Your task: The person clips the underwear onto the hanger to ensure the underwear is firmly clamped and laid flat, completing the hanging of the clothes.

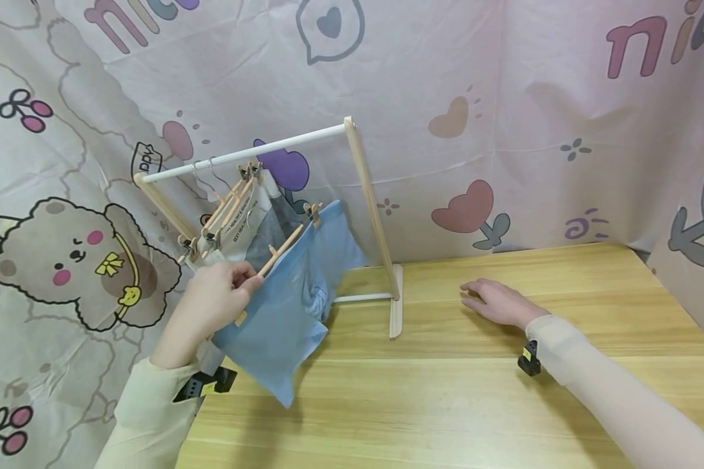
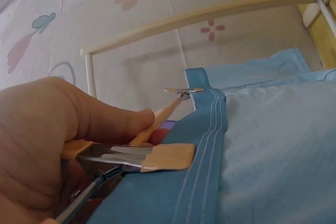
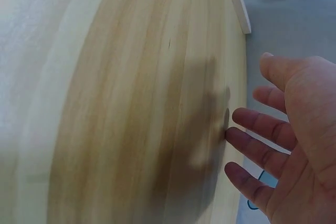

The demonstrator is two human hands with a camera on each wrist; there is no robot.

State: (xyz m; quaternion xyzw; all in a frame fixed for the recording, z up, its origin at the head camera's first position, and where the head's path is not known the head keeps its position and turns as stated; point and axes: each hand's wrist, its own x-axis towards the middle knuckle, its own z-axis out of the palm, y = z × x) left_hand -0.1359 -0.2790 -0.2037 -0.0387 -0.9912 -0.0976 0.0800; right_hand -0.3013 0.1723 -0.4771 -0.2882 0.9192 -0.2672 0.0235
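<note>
My left hand (image 1: 214, 296) pinches the end of a wooden clip hanger (image 1: 283, 249), near one of its clips (image 2: 168, 157). Light blue shorts (image 1: 278, 326) hang from this hanger by the waistband, tilted, in front of a small clothes rack (image 1: 366, 189). The hanger's hook is hard to make out in the head view. My right hand (image 1: 498, 303) is over the table to the right of the rack, holding nothing; in the right wrist view its fingers (image 3: 262, 124) are relaxed and spread.
On the rack's white top rail (image 1: 293, 141) hang more clip hangers (image 1: 231, 205) with grey and white garments (image 1: 252, 228), partly behind the shorts. The rack stands on a wooden table (image 1: 434, 404). A printed cloth (image 1: 540, 156) covers the wall behind and the left side.
</note>
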